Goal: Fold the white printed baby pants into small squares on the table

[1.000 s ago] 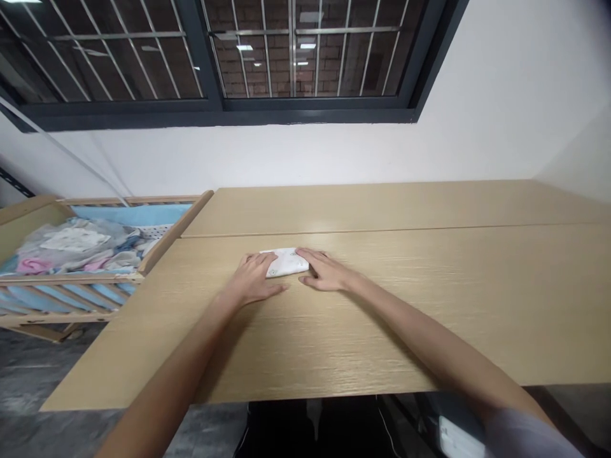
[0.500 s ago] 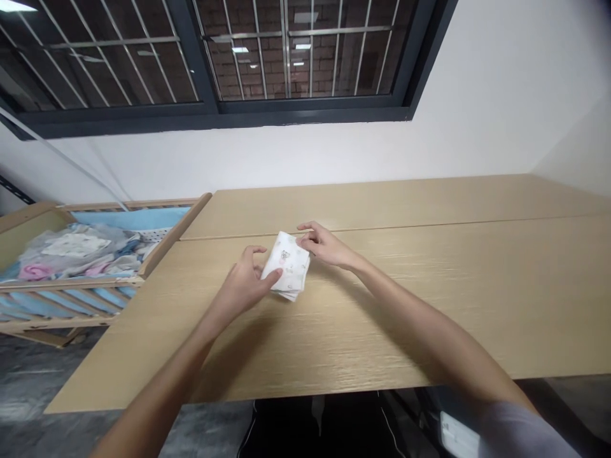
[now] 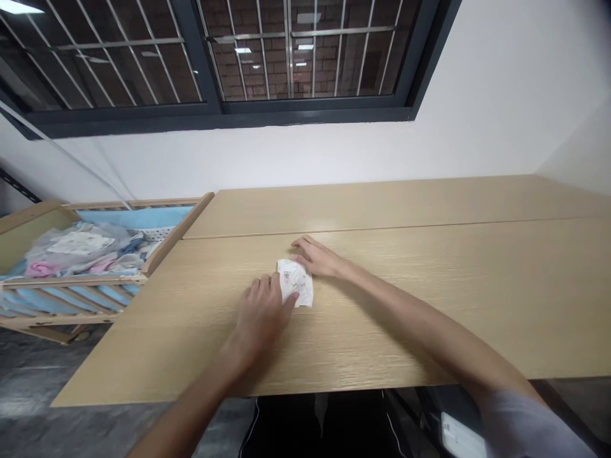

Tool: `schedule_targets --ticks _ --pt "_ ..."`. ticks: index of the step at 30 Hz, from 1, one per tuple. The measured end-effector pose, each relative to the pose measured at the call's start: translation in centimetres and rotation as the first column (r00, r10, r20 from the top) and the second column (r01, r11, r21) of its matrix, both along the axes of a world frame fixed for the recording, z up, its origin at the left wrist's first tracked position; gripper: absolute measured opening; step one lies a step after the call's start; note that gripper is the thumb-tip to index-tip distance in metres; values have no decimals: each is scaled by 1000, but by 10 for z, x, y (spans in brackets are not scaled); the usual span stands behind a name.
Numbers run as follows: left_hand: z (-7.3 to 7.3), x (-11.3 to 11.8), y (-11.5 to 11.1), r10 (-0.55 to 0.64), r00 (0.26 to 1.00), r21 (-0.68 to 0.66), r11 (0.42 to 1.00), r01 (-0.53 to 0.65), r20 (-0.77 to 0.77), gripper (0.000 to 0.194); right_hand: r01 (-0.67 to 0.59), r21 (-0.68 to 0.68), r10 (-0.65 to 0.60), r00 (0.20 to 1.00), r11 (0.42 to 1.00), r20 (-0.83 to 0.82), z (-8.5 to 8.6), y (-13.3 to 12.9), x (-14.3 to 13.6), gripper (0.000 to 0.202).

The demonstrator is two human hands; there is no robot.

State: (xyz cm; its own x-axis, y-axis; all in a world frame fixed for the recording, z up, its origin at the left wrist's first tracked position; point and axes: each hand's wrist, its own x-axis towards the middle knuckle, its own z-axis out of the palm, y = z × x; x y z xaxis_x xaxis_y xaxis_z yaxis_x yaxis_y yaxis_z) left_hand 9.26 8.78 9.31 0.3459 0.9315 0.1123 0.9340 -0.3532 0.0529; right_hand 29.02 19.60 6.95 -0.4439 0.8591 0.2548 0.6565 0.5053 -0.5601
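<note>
A small folded white cloth (image 3: 296,280) with a tiny printed pattern is at the middle of the wooden table (image 3: 382,318), low over its top or lying on it. My left hand (image 3: 261,312) grips the left side, its thumb across the near edge and its fingers curled beside the cloth. At the far right corner, my right hand (image 3: 316,256) pinches the cloth between thumb and fingers. Parts of the cloth are hidden under both hands.
On the left stands a wooden crib (image 3: 179,238) with blue lining, holding a heap of baby clothes (image 3: 90,248), some under clear plastic. Behind the table is a white wall (image 3: 305,152) below a barred window (image 3: 305,63). The table's front edge is close to my body.
The cloth has come down and toward me and turned more upright in view. My left hand has closed in on its left side, and my right hand has shifted slightly nearer.
</note>
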Motion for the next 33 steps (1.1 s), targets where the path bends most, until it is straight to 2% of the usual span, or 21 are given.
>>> schedule_targets --ticks 2,5,8,11,15,19,22,26,29,31,33 --pt "-6 6 -20 -83 997 100 991 83 -5 50 -141 110 134 989 984 67 14 -16 -4 45" --pt "-28 15 -40 -136 991 145 980 136 -7 60 -393 96 376 913 914 161 28 -43 -15 53" --pt "-50 21 -47 -136 991 110 985 137 -16 55 -538 -4 531 831 843 166 25 -65 -25 54" --pt "-59 22 -48 -144 989 125 982 141 13 47 -572 -86 577 813 816 80 11 -71 -26 53" --pt "-62 19 -47 -132 990 144 982 125 42 56 -519 -117 524 852 847 15 -3 -51 -13 49" --pt "-67 20 -47 -116 992 162 981 107 47 67 -447 -71 452 886 892 107 -9 -16 3 51" --pt "-65 20 -47 -117 993 138 984 112 30 69 -424 -45 425 888 905 177 -13 -1 9 54" --pt "-43 7 -39 -160 982 41 987 157 102 58 -349 -34 350 921 936 174 -12 1 13 57" --pt "-21 -12 -22 -159 967 3 987 162 199 45 -143 23 140 984 989 109 -6 -3 21 59" --pt "-11 -22 -9 -98 986 7 995 98 138 43 -13 72 9 999 997 45 -3 -6 25 56" --pt "-7 -25 1 -20 1000 -2 1000 20 13 45 69 67 -68 997 995 -26 -3 -9 24 50"
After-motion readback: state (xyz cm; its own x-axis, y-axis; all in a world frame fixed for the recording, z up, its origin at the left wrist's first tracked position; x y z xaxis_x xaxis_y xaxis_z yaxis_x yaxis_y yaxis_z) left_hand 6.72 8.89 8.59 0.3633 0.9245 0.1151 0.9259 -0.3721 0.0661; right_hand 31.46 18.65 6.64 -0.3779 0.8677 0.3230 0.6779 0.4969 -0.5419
